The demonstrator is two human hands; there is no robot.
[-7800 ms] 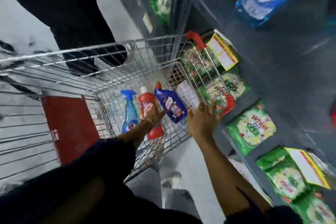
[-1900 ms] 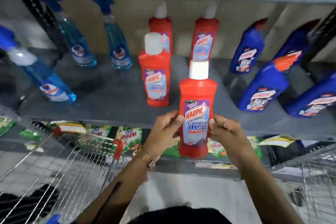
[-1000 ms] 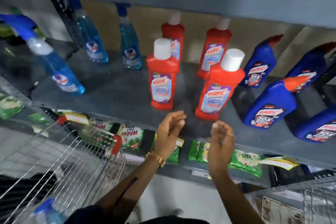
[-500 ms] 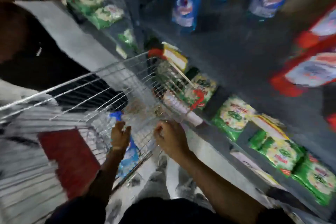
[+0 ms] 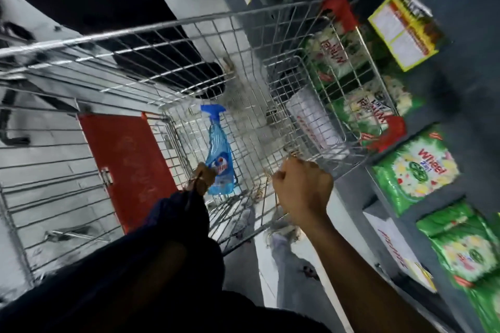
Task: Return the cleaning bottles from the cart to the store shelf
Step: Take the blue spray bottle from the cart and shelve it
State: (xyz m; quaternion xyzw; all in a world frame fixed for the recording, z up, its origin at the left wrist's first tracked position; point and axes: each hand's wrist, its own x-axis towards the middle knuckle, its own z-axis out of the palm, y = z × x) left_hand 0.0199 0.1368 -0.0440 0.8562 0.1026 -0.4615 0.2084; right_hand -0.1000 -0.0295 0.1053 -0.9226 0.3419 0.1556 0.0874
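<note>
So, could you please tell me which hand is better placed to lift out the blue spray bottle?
Left: the left hand is down against the blue spray bottle; the right hand is fisted at the wire cart's rim.

Pretty clearly a shop aisle, supermarket type. There's a wire shopping cart with red plastic corner bumpers pulled up beside grey metal shelving stocked with rows of identical green detergent packs, plus printed shelf tags sticking out from the shelf edges.
</note>
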